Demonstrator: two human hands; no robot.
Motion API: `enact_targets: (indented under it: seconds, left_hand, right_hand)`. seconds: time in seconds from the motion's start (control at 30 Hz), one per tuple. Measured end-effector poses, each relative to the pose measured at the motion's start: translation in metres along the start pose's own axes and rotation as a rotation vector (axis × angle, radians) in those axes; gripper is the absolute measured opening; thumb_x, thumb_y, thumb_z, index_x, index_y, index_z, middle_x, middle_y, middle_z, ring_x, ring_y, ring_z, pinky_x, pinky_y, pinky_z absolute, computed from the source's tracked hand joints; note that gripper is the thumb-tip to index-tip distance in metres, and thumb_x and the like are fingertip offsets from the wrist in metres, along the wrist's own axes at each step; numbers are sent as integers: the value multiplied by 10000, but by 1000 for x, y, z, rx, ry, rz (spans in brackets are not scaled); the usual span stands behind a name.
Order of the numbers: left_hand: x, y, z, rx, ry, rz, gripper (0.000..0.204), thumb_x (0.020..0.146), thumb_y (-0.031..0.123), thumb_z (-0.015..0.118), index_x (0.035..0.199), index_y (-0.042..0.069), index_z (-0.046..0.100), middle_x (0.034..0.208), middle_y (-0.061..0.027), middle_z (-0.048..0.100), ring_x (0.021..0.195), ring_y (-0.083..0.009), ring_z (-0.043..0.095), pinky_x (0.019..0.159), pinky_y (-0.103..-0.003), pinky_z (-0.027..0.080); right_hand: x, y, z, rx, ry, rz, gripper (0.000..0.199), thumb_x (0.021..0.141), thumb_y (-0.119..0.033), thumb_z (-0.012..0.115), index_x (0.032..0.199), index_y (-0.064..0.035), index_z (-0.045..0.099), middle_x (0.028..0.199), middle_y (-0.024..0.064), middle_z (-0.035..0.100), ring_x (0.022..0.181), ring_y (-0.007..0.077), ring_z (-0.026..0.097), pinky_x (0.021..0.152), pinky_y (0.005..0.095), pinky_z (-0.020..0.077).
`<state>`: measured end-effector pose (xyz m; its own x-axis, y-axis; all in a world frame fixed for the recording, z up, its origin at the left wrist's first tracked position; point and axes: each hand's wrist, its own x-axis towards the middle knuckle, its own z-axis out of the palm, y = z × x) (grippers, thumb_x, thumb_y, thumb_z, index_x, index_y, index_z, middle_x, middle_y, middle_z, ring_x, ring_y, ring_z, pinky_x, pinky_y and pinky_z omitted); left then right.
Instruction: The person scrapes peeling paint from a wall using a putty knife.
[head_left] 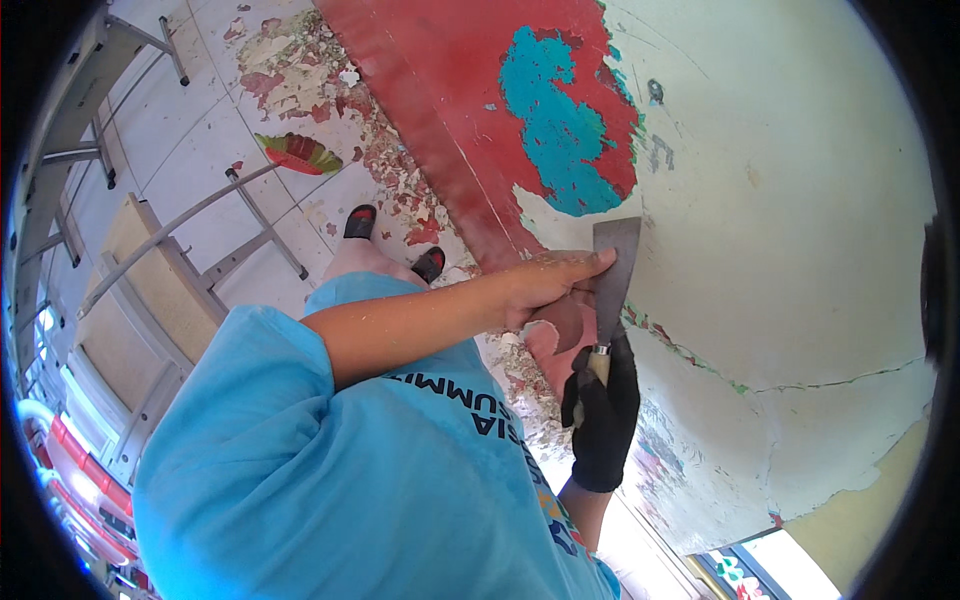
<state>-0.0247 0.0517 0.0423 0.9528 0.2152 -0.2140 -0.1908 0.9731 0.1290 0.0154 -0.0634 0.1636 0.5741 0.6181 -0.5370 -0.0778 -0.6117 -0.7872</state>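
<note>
My right hand (pixel 607 415), in a black glove, grips the pale handle of a paint scraper (pixel 617 270). Its wide grey blade points up along the wall (pixel 770 230). My bare left hand (pixel 548 285) reaches across from the left. Its thumb lies on the blade, and the other fingers curl in at the blade's edge, partly hidden. Just below that hand, a curled pink piece of paint (pixel 560 330) shows by the wall. Above the blade, the wall has red paint (pixel 450 80) and a ragged blue patch (pixel 565 120), with a whitish surface to the right.
Paint flakes (pixel 395 170) litter the tiled floor along the wall's foot, near my sandalled feet (pixel 360 222). A red and green brush head (pixel 300 153) on a long pole lies to the left. Metal-legged furniture (pixel 255 245) stands there too. A crack (pixel 740 387) runs across the wall.
</note>
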Motion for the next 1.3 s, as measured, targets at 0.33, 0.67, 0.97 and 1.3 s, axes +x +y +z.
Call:
enact_targets:
  seconds: [0.33, 0.67, 0.97, 1.3]
  left_hand:
    - [21, -7, 7, -119, -131, 73, 536, 847, 509, 457, 1119, 47, 471, 1035, -88, 551, 972, -170, 530, 814, -314, 462]
    - [22, 3, 1, 235, 240, -7, 591, 814, 559, 490, 994, -1, 549, 944, -101, 574, 840, -172, 559, 725, -267, 458]
    - [-13, 52, 10, 1054, 170, 171, 658, 743, 620, 518, 763, -31, 608, 693, -193, 596, 673, -283, 589, 646, -365, 445]
    - [-20, 54, 61, 1418, 206, 250, 513, 858, 427, 434, 636, -13, 575, 538, -170, 560, 578, -310, 599, 598, -394, 465]
  right_hand:
    - [3, -14, -9, 872, 40, 350, 331, 910, -316, 404, 983, -2, 479, 603, 32, 463, 379, 82, 354, 326, 187, 287]
    - [4, -19, -13, 1009, -226, 445, 324, 928, -360, 319, 809, -77, 424, 540, 9, 384, 335, 65, 303, 286, 196, 266]
    - [2, -39, -13, 1057, -171, 452, 488, 944, -335, 290, 1333, -45, 240, 656, 24, 412, 362, 72, 302, 299, 200, 277]
    - [0, -54, -2, 1016, -50, 478, 327, 939, -349, 311, 984, -49, 433, 605, 18, 425, 339, 76, 342, 294, 177, 297]
